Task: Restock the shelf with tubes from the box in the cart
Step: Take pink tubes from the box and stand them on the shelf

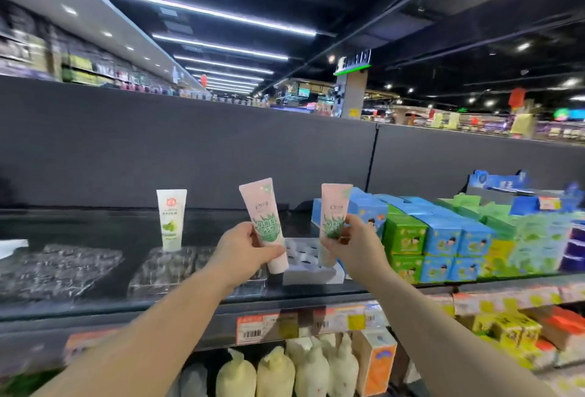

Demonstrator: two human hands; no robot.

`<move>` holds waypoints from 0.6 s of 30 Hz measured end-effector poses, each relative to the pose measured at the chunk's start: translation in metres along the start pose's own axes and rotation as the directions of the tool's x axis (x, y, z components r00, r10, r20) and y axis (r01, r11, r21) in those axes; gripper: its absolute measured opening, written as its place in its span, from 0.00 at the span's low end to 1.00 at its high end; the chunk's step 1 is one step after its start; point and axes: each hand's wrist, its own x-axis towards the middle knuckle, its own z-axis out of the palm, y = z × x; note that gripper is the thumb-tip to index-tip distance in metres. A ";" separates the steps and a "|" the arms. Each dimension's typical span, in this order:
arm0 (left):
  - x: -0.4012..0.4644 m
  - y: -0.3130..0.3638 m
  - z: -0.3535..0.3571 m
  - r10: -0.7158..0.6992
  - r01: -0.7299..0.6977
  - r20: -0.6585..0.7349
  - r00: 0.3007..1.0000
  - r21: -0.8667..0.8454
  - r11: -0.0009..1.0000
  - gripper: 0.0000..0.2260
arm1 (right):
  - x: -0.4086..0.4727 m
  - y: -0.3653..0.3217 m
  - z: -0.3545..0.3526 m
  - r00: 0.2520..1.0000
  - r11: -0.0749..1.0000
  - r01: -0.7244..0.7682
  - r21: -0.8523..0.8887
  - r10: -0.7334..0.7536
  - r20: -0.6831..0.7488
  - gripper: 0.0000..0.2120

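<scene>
Both hands are raised in front of the top shelf (95, 308), each curled round the lower half of a pink tube: the left hand (243, 254) grips the left tube (262, 222), which leans a little left with its dark cap down, and the right hand (354, 247) pinches the right tube (334, 216), held nearly upright. The white slotted tray (311, 265) sits on the shelf just beyond and between the hands, below both caps, so I judge each tube must go forward and straight down, long axis vertical. The right tube looks nearer the tray; a white tube (171, 219) stands well apart to the left.
</scene>
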 end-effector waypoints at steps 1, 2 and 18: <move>0.001 0.001 0.002 -0.002 0.002 -0.006 1.000 0.007 1.000 0.20 | 0.000 0.002 0.001 1.000 1.000 0.005 0.004 -0.005 -0.015 0.13; 0.002 0.002 0.005 -0.003 0.003 -0.011 1.000 0.014 1.000 0.20 | -0.001 0.003 0.003 0.999 1.000 0.013 0.011 -0.012 -0.032 0.12; 0.008 -0.001 0.019 0.008 -0.004 -0.092 0.996 0.041 0.999 0.19 | 0.000 0.009 0.027 0.994 0.975 -0.101 -0.197 0.107 0.020 0.33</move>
